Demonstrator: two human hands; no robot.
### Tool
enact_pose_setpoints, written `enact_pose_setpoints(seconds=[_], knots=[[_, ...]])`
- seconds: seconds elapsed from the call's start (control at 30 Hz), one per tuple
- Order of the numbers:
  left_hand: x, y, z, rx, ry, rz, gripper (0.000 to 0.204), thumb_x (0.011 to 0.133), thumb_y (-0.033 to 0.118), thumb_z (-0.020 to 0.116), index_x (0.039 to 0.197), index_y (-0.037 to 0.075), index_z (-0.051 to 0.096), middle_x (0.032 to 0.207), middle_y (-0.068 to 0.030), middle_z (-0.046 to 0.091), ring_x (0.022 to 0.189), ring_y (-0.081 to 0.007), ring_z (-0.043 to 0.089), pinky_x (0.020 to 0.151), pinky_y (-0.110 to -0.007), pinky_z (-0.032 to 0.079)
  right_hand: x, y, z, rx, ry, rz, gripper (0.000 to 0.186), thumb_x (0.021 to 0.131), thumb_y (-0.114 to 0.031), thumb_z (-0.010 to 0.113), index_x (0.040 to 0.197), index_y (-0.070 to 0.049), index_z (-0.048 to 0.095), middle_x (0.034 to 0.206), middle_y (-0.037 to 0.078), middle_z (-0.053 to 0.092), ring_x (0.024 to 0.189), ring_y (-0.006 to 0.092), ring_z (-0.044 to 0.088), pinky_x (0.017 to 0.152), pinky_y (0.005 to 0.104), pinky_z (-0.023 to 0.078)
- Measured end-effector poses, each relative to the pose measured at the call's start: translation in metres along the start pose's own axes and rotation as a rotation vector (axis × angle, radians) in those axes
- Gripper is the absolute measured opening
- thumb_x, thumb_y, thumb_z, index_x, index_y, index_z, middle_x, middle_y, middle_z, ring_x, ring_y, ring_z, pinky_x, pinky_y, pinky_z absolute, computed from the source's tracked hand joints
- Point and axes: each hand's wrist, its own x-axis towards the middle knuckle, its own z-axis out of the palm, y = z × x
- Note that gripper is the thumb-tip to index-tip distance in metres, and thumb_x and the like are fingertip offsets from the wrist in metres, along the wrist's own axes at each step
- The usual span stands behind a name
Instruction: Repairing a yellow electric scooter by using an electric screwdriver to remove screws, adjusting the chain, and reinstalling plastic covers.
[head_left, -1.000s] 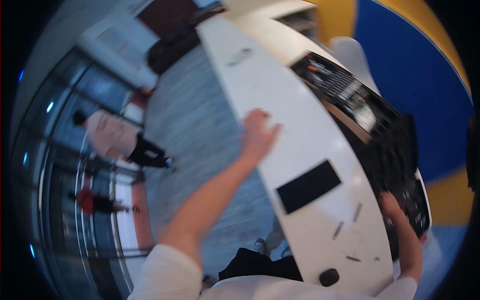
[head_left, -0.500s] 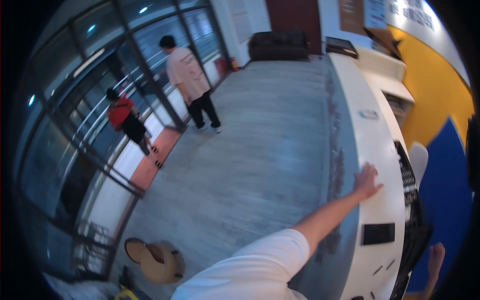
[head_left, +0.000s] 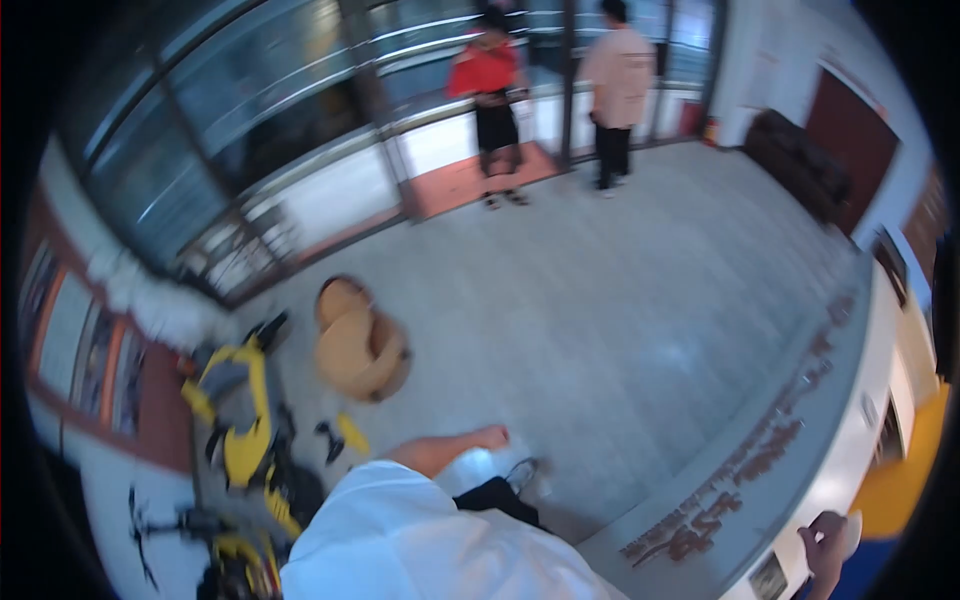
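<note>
My left hand hangs over the grey floor, past the white sleeve, its fingers looking curled in, with nothing seen in them. At the lower right my right hand is at the edge of the white counter, next to a rounded white piece that looks like a chair back. A small dark patch shows by its fingertips. Blur hides whether this hand grips anything. A dark rectangular item lies on the counter beside it.
A tan rounded seat stands on the floor ahead. Yellow-and-black wheeled frames crowd the left. A person in red and a person in a pale shirt stand by the glass doors. A dark sofa sits far right.
The view has swung left. My left hand has left the counter top and now hangs over the floor. My right hand has come to the counter edge. The person in red has turned.
</note>
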Motion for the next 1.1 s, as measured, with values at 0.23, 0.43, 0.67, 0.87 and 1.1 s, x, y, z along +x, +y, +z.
enact_pose_setpoints(seconds=[0.23,0.43,0.67,0.87,1.1], knots=[[-0.259,-0.159,-0.028,-0.804,1.089,-0.578,0.031,0.081,0.031,0.061,0.088,0.001,0.066,0.089,-0.0206,0.067,0.081,-0.0286,0.065,0.072,-0.041,0.051,0.231,-0.066,0.124,-0.131,-0.277,-0.338,0.029,0.058,-0.009,0.074,0.055,0.002,0.048,0.055,0.015,0.047,0.052,0.0336,0.047,0.05,0.0398,0.036],[-0.342,-0.32,0.19,0.04,0.606,-0.767,0.032,0.085,0.028,0.048,0.083,0.006,0.071,0.094,-0.0213,0.065,0.085,-0.038,0.064,0.078,-0.046,0.051,0.276,-0.191,0.301,0.212,-0.725,-0.299,0.03,0.07,-0.017,0.073,0.059,0.002,0.052,0.055,0.016,0.046,0.05,0.0259,0.044,0.05,0.0371,0.036],[-0.35,-0.246,0.195,-1.079,-0.24,-0.813,0.053,0.09,0.045,0.054,0.135,0.017,0.047,0.137,-0.0103,0.049,0.112,-0.0255,0.057,0.075,-0.044,0.052,0.229,-0.197,0.512,0.153,-1.267,0.024,0.03,0.083,-0.03,0.07,0.071,-0.003,0.065,0.065,0.005,0.063,0.06,0.0125,0.057,0.058,0.0301,0.048],[-0.364,-0.368,0.15,-1.265,0.673,-0.759,0.02,0.084,0.019,0.06,0.103,0.013,0.061,0.082,-0.0032,0.063,0.058,-0.0169,0.058,0.044,-0.032,0.045,0.255,-0.245,0.554,0.03,-1.606,0.466,0.049,0.087,-0.045,0.061,0.064,-0.003,0.057,0.062,0.007,0.057,0.053,0.0166,0.054,0.057,0.0324,0.051],[-0.272,-0.341,-0.057,-1.362,1.075,-0.868,0.016,0.081,0.01,0.061,0.097,0.007,0.059,0.079,-0.0062,0.062,0.061,-0.018,0.06,0.048,-0.033,0.048,0.434,-0.25,0.649,-0.167,-1.465,0.041,0.045,0.084,-0.045,0.064,0.077,-0.001,0.068,0.064,0.012,0.063,0.053,0.0183,0.058,0.057,0.034,0.053]])
